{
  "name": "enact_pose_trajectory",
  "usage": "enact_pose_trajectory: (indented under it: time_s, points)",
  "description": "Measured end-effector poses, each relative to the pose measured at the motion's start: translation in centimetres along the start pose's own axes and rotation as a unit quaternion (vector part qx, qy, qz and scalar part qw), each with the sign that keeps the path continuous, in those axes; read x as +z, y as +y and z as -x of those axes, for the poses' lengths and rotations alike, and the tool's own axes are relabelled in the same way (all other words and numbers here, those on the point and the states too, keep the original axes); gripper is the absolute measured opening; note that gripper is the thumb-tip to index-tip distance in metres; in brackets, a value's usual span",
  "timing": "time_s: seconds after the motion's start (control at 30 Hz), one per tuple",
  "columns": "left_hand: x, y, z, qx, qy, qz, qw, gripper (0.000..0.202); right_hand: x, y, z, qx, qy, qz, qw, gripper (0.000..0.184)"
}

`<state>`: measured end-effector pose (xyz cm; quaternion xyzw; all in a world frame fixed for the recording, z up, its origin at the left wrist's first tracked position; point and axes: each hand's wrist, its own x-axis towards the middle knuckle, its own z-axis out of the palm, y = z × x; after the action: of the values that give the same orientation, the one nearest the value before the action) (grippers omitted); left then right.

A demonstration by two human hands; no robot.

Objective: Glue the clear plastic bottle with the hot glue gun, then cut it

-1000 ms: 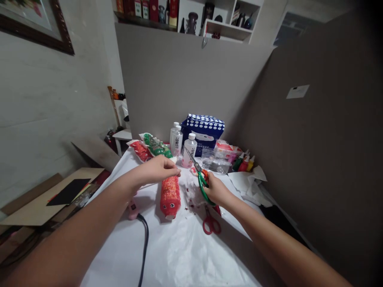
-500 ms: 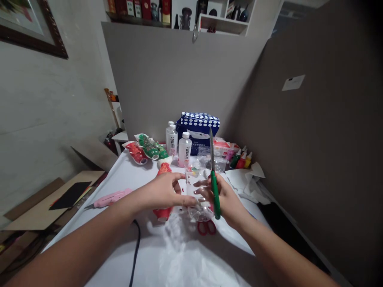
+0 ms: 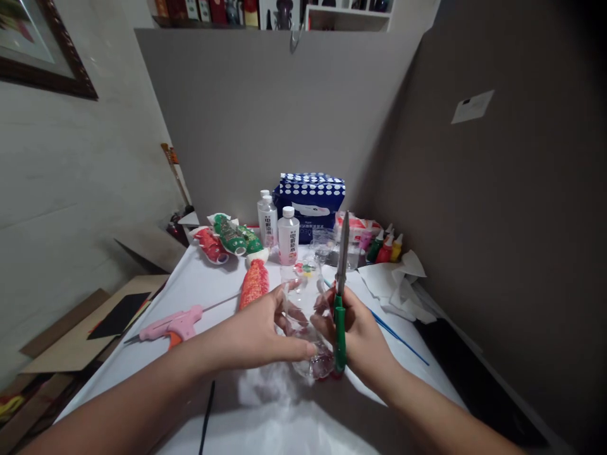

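Observation:
A clear plastic bottle (image 3: 303,297) stands tilted in front of me, its far end looking open, though the rim is hard to make out. My left hand (image 3: 265,335) is wrapped round its left side, thumb along the near part. Green-handled scissors (image 3: 340,335) are gripped in my right hand (image 3: 363,328), blades pointing up and away. The fingertips of that hand reach to the bottle's right side; whether they press on it I cannot tell. Behind my left hand lies a red-orange painted fish-shaped piece (image 3: 255,282), partly hidden.
A pink glue gun (image 3: 173,323) lies left. Behind are green fish-like pieces (image 3: 230,234), a labelled bottle (image 3: 288,237), a blue bag (image 3: 313,196) and paint bottles (image 3: 385,249). Crumpled white paper (image 3: 401,291) and a blue stick (image 3: 403,341) lie right. Grey panels stand behind and right.
Both hands have come slightly nearer with the bottle and scissors. The view has shifted, uncovering more of the glue gun and the blue stick. The red scissor handles below are now mostly covered.

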<state>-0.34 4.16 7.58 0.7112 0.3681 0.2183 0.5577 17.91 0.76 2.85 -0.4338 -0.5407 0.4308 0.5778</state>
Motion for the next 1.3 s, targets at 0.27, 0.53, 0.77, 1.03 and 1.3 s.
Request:
enact_pose_trajectory:
  time_s: [0.27, 0.53, 0.77, 1.03, 1.3]
  points:
    - [0.2, 1.7, 0.1, -0.022, 0.015, 0.048, 0.999, 0.077, -0.9, 0.9, -0.2, -0.113, 0.046, 0.179, 0.976, 0.018]
    - [0.4, 1.6, 0.2, -0.018, 0.047, 0.073, 0.996, 0.04, -0.9, 0.1, -0.1, -0.087, 0.039, 0.206, 0.974, 0.016]
    - [0.3, 1.4, 0.1, -0.031, 0.068, 0.074, 0.994, 0.047, -1.2, -0.1, -0.3, 0.034, -0.046, 0.083, 0.995, 0.026]
    - [0.0, 1.0, -0.1, 0.013, 0.127, 0.062, 0.99, 0.062, -1.0, 0.9, -0.1, -0.012, 0.015, 0.118, 0.993, 0.012]
    - [-1.4, 1.7, -0.2, 0.004, 0.145, 0.209, 0.967, 0.051, -1.1, -0.3, -0.7, 0.11, 0.01, 0.032, 0.993, 0.028]
